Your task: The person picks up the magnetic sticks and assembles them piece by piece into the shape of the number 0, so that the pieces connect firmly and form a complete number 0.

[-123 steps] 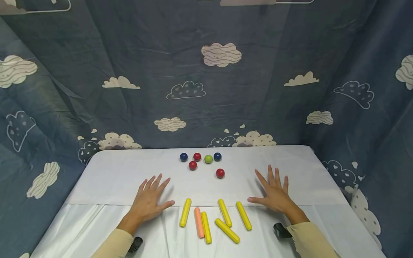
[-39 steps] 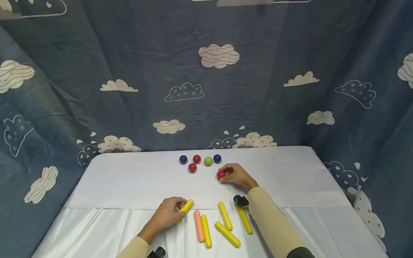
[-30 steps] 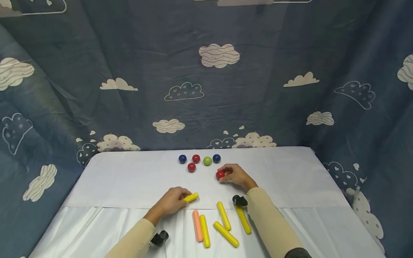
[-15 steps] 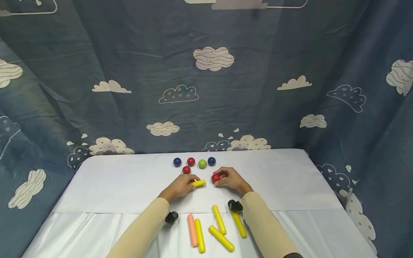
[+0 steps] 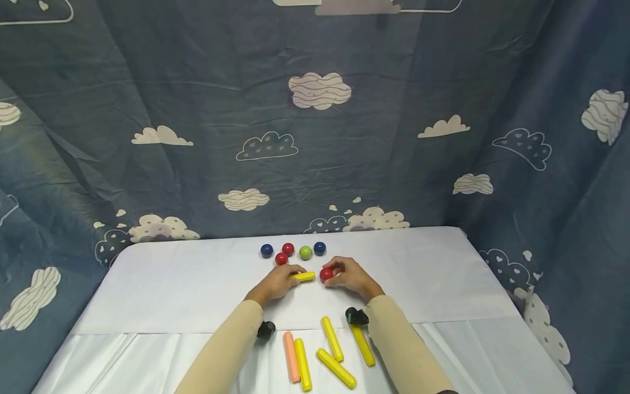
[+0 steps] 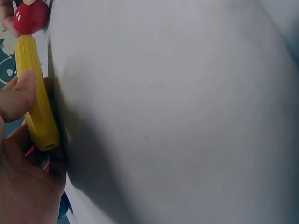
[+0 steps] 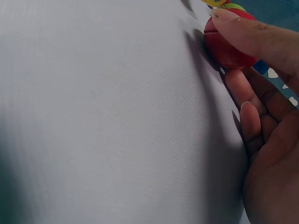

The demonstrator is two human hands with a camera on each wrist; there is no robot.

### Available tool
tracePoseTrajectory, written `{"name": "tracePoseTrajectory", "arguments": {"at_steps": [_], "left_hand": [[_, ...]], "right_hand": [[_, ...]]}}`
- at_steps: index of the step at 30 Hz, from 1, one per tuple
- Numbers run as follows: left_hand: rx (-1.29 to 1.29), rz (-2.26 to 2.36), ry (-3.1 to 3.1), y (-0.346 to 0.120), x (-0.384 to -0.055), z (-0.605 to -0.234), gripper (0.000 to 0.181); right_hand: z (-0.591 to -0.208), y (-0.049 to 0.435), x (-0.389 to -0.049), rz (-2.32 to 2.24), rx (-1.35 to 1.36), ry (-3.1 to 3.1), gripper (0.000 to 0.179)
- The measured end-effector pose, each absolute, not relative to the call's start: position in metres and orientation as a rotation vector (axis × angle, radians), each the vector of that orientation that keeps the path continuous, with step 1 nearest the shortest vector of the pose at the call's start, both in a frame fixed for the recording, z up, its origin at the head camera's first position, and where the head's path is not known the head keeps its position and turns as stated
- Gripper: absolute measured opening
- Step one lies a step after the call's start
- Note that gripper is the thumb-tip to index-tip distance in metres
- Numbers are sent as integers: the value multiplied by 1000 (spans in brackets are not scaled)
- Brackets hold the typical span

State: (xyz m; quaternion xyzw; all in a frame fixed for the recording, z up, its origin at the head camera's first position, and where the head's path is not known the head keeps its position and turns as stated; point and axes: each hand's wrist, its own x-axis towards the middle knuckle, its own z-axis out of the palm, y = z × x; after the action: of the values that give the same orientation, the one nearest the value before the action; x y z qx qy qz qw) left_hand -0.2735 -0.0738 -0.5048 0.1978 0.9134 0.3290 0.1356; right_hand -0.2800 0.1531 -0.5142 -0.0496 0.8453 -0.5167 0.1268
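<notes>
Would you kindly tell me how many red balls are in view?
3: one red ball held by the right hand; another just beyond the left hand; the third behind that one, beside the green ball.

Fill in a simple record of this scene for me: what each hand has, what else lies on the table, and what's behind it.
Left hand: holds a yellow stick
Right hand: holds a red ball between thumb and fingers
Spacing: the stick's end points toward that ball; a narrow gap shows in the head view
Loose balls: two blue balls, two red balls, one green ball
Loose sticks: four yellow sticks, one peach stick
Table covering: white cloth
Backdrop: dark blue curtain with cloud prints
</notes>
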Motion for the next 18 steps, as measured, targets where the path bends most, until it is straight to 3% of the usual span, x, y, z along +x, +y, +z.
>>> {"name": "tracePoseTrajectory", "arguments": {"at_steps": [18], "left_hand": [[468, 967, 2634, -73, -274, -506, 26]], "right_hand": [[-507, 155, -280, -1384, -69, 2502, 34]]}}
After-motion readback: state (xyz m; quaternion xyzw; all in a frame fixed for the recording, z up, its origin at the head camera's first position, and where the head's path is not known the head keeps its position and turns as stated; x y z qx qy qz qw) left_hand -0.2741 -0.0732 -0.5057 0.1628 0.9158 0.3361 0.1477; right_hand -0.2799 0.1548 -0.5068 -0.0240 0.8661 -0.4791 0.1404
